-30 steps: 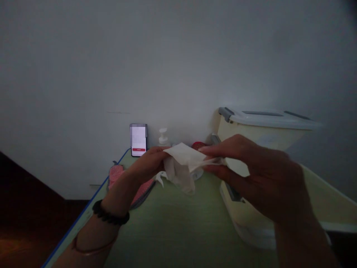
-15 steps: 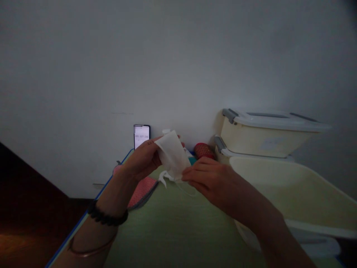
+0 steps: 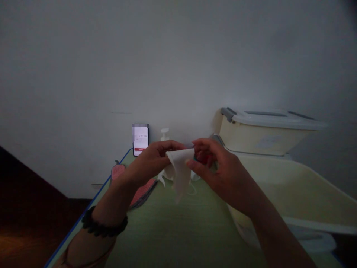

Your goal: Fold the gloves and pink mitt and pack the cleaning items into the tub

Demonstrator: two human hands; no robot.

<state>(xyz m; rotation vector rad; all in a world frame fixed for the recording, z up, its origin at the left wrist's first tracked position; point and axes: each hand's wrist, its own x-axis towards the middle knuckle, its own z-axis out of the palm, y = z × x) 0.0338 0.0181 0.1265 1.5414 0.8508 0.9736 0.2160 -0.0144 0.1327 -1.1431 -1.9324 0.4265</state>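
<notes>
A thin white piece that looks like a folded face mask [image 3: 182, 171] hangs between my hands, its lower end narrowing to a point. A thin white loop [image 3: 193, 190] shows beside it. My left hand [image 3: 154, 158] pinches its upper left edge, thumb in front and fingers behind. At its right edge, the thumb of my right hand [image 3: 213, 163] presses on the mask while the fingers curl above and behind. Behind my hands, a white pump bottle [image 3: 164, 133] is partly hidden. A red patterned thing [image 3: 205, 158] shows through the gap in my right hand.
A phone [image 3: 140, 139] showing a timer leans on the wall at the back left of the green table [image 3: 178, 238]. Pink cloth with a grey edge [image 3: 143, 193] lies under my left forearm. Cream storage bins [image 3: 251, 139] with white lids stand at the right, one open-fronted [image 3: 304, 190].
The white mask has turned from a flat, tilted panel to hanging downward. My right hand has risen to its upper right edge, and my left hand has moved slightly lower.
</notes>
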